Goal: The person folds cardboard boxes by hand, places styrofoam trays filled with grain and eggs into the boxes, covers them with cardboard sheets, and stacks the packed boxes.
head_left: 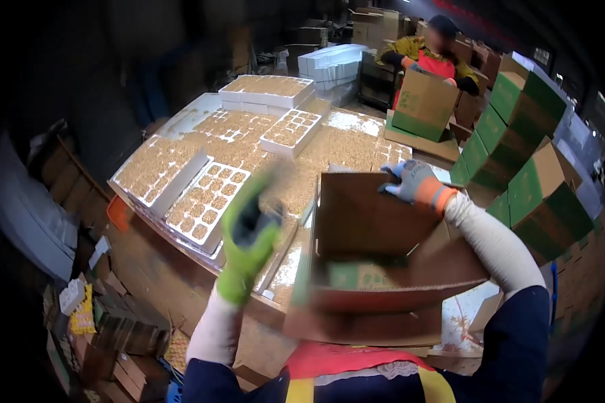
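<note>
An open cardboard box [376,215], brown inside with green on its lower flap, stands tilted right in front of me. My right hand [413,183], in a grey-blue glove with an orange cuff, grips the top edge of its far wall. To the left of the box my left hand [249,232] is raised in a green and dark glove. Motion blurs it, but its thumb and fingers look apart and I see nothing held. Beyond it, on the table, is a white tray [208,199] with square cells filled with tan, crumbly material.
More filled trays [158,168] cover the table, with a smaller tray [290,132] and a stacked pair [265,92] farther back. A co-worker [437,60] across the table handles another box [425,104]. Green-and-brown boxes [494,127] are stacked on the right. Flattened cardboard [124,329] lies lower left.
</note>
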